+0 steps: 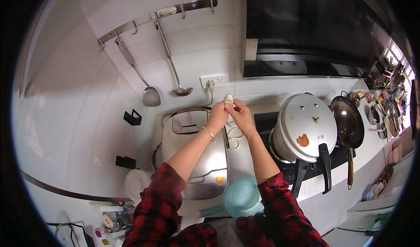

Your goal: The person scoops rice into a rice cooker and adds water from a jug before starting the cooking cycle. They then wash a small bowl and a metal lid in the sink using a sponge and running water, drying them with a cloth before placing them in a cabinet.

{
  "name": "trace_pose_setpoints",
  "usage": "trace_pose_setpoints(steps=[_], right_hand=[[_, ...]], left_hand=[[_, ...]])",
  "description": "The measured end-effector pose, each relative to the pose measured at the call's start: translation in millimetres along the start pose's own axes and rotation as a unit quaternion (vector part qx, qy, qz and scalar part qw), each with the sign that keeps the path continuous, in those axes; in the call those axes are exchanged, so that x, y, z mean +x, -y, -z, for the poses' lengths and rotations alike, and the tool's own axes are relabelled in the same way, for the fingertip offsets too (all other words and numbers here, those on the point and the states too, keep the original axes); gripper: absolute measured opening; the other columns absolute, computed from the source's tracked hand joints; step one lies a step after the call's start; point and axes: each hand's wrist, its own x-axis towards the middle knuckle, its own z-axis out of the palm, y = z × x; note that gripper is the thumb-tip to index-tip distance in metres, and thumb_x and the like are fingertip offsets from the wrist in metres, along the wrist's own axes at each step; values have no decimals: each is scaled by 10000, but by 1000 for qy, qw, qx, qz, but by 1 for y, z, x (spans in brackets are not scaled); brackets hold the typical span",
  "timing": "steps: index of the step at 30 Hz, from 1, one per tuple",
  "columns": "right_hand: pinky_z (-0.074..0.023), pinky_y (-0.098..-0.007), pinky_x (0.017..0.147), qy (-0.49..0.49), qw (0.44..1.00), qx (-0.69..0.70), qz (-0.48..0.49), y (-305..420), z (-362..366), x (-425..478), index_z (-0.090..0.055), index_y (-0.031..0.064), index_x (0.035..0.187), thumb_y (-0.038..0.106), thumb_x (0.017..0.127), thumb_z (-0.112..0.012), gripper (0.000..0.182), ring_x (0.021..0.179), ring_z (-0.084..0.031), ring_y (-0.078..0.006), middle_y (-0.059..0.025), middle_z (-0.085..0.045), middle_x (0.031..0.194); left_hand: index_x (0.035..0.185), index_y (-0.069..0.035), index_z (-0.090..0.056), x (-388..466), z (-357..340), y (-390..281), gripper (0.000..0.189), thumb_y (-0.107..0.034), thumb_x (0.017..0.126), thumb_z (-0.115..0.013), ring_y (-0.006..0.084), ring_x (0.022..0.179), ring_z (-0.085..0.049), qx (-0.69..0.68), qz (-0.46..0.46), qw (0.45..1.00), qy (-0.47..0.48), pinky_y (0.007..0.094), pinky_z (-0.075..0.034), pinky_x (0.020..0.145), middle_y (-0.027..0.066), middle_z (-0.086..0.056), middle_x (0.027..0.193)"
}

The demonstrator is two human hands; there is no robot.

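Note:
Both hands meet in the middle of the view, around a white power plug whose metal pins point up towards the wall. My left hand, with a bangle at the wrist, grips the plug from the left; my right hand has its fingers on it from the right. Just up and left of them is a white wall socket plate, with another plug in its left part. White cord lies looped on the counter behind my right wrist. Below my left forearm stands a silver rice cooker with its lid down.
A large pressure cooker stands on the black hob at right, its handles sticking out over the front edge, beside a dark wok. A turquoise pan sits near the counter's front. A spatula and ladle hang from a rail.

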Motion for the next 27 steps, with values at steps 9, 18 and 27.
trace_pose_setpoints(steps=[9,18,27], right_hand=[[-504,-231,622,16,978,159,-133,-46,-4,38,-687,-18,977,276,989,-619,302,693,-630,-97,-38,-672,794],[-519,-285,644,24,997,35,-65,-74,-33,83,-685,-36,959,233,990,-602,283,709,-643,-113,-86,-692,776],[-521,-284,528,-104,992,24,-71,-75,-37,79,-682,-56,899,176,952,-668,238,600,-631,-107,-91,-662,703]], left_hand=[[894,41,-671,35,12,12,336,-261,970,-547,277,606,-665,69,40,992,101,387,-522,609,176,-685,740],[915,42,-666,66,15,36,433,-362,1004,-536,197,577,-660,26,52,997,50,330,-519,598,128,-693,735],[797,54,-672,85,12,34,391,-247,968,-489,463,790,-620,29,38,999,20,523,-484,747,261,-650,794]])
